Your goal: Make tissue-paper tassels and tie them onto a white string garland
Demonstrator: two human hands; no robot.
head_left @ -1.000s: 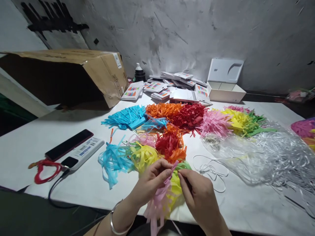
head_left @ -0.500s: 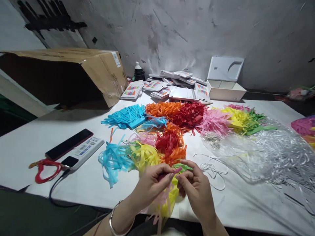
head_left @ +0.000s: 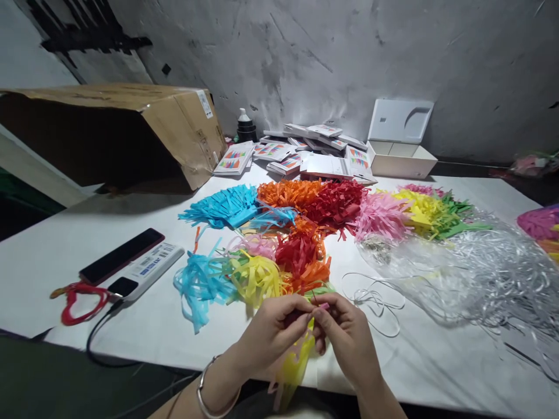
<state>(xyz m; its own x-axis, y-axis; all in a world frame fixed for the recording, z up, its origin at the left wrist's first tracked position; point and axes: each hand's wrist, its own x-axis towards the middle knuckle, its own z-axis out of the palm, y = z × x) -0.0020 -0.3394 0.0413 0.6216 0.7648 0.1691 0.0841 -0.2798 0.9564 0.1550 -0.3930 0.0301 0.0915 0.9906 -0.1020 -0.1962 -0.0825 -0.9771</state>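
Note:
My left hand (head_left: 277,327) is closed, thumb and fingers pinching a deep pink paper strip (head_left: 324,306), rolled or twisted, whose end pokes out between both hands. Against it, my right hand (head_left: 345,329) pinches the same strip with thumb and forefinger. A thin dark line, perhaps a wire or thread, rises at the fingertips. Below the hands hang yellow paper streamers (head_left: 296,362) with some pale pink ones, over the table's front edge. Just beyond the fingers lies a pile of paper tassels: blue (head_left: 205,285), yellow (head_left: 257,276), red (head_left: 297,250) and orange (head_left: 315,274).
Fringed paper bundles (head_left: 288,195) form a row behind. Silver strands in a clear plastic bag (head_left: 419,279) lie right, near a loose white cord (head_left: 371,299). A phone (head_left: 122,256) and a white power bank (head_left: 152,267) lie left. Flat boxes (head_left: 323,166) and a carton (head_left: 183,134) stand behind.
My right hand's raised forefinger has come down, and its fingertips have closed in on the pink strip beside my left hand. The strip's end has shifted slightly right.

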